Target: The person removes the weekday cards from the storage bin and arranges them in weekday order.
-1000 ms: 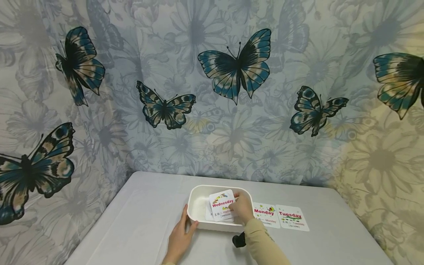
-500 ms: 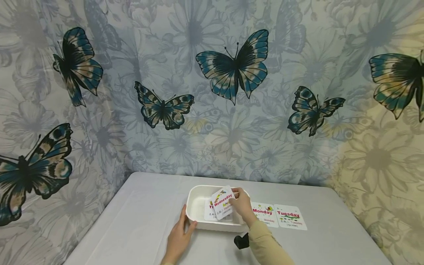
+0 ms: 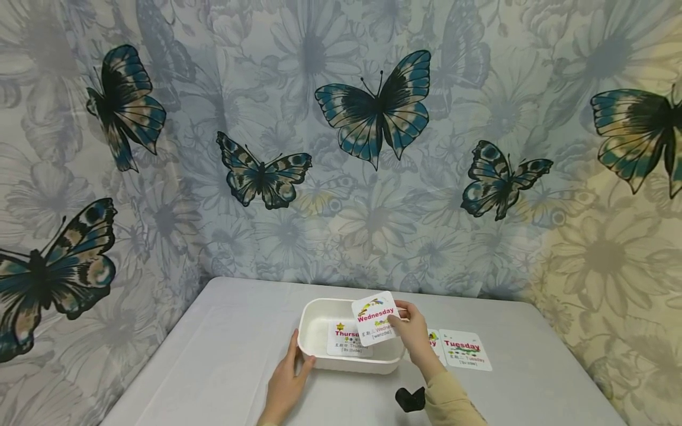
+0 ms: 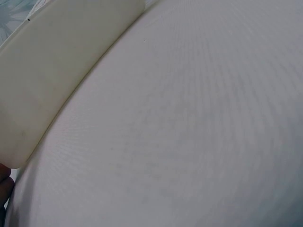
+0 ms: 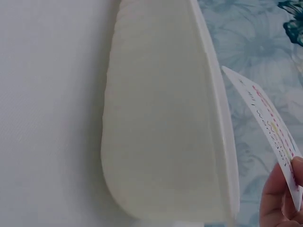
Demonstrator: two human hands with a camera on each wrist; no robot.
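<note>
In the head view, my right hand pinches the Wednesday card by its right edge, above the white tray. The right wrist view has this card tilted beyond the tray wall, between thumb and fingers of my right hand. Inside the tray lies the Thursday card, partly covered by the Wednesday one. My left hand grips the tray's left end, thumb at the front corner. Only fingertips of it appear at the left wrist view's edge, against the tray.
Right of the tray, the Tuesday card lies on the white table, beside the Monday card, partly hidden by my right hand. A black object is by my right sleeve. Butterfly-patterned fabric stands behind the table.
My right hand has lifted the Wednesday card and moved it rightward, uncovering more of the Thursday card. The hand now hides most of the Monday card. My left hand stays at the tray.
</note>
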